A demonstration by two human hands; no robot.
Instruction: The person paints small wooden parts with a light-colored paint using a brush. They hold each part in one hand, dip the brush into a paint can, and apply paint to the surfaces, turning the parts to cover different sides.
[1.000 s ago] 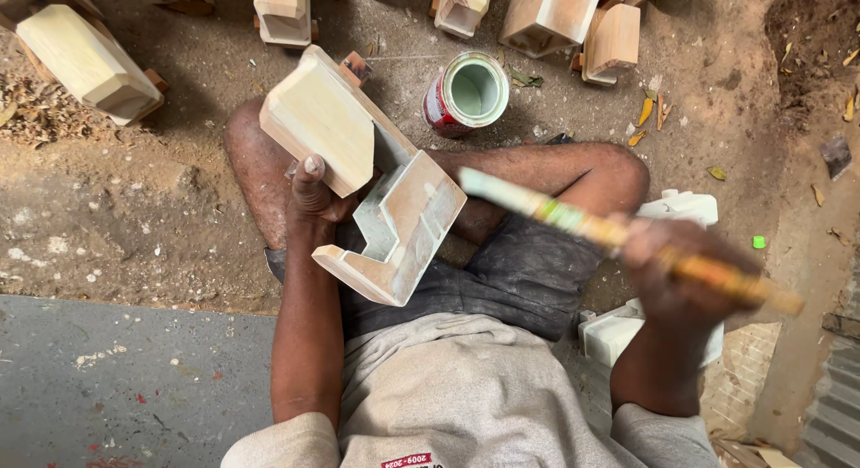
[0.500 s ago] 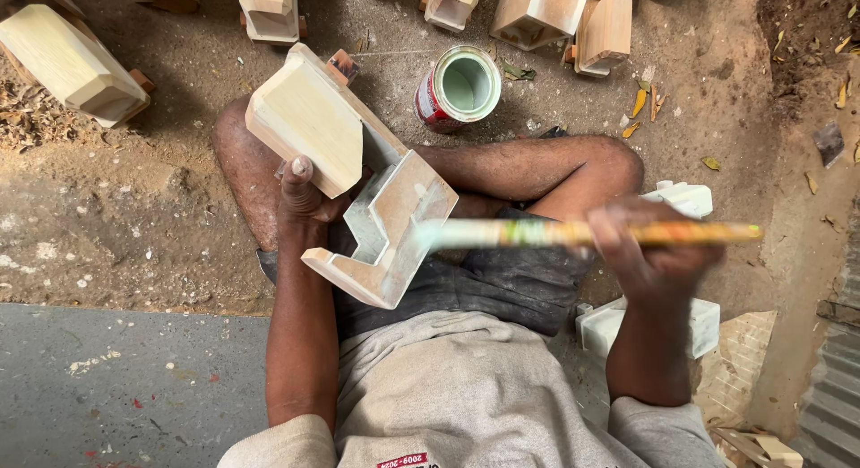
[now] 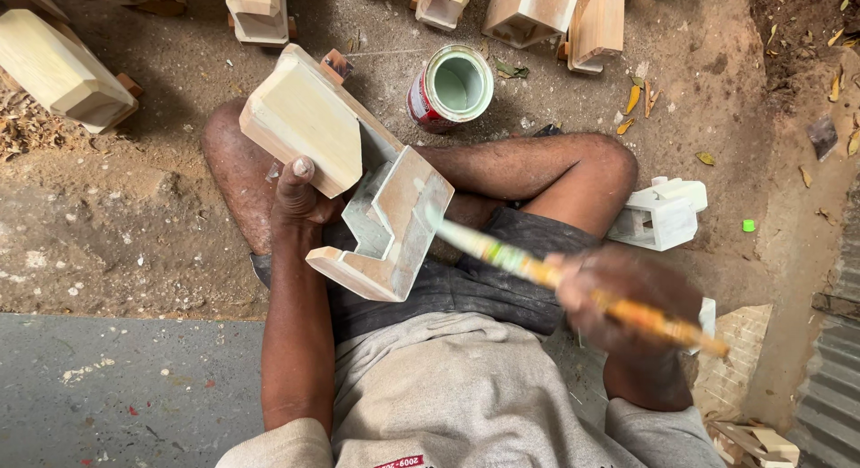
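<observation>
A pale wooden piece (image 3: 358,177) with stepped, angular blocks is held tilted above the lap, partly coated with whitish paint. A long paintbrush (image 3: 573,284), yellow-orange handle, blurred, is laid with its tip against its right edge.

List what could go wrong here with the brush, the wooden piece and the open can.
The paintbrush in the right hand is blurred mid-swing, so it may flick paint onto the shorts. Only the left hand holds the wooden piece, so it could slip. The open paint can stands close to the knee and might tip.
</observation>
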